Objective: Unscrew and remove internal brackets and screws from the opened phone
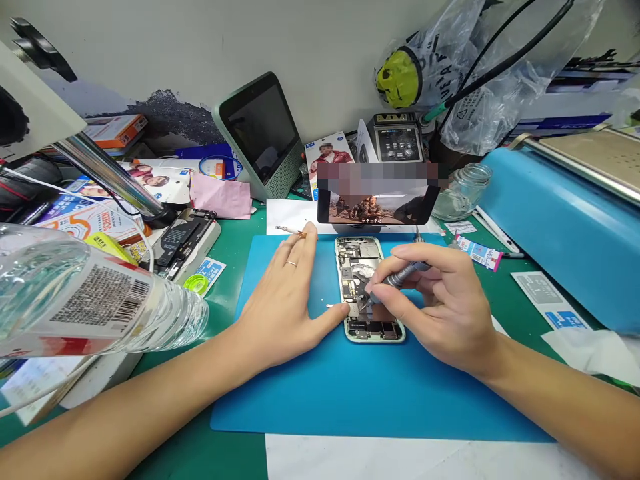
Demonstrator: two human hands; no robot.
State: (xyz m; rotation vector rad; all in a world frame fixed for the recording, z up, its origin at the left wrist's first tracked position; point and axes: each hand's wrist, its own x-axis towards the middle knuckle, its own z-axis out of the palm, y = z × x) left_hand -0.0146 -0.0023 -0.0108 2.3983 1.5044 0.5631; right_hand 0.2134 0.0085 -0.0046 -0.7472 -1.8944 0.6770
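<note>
An opened smartphone (361,251) lies on a blue mat (350,400), its circuit boards and inner parts bare. My right hand (445,307) pinches a grey precision screwdriver (403,274) between thumb and fingers. Its tip slants down to the left over the lower part of the phone; whether it touches a screw I cannot tell. My left hand (277,300) rests flat on the mat with fingers stretched out, its thumb at the phone's left edge. Near the left fingertips lies a thin pen-like tool (291,231).
Behind the phone, a propped-up screen (377,207) plays a video. A large water bottle (95,297) takes up the left foreground. Further back stand a green smart display (265,133) and a glass jar (463,193). A blue case (550,247) borders the right side.
</note>
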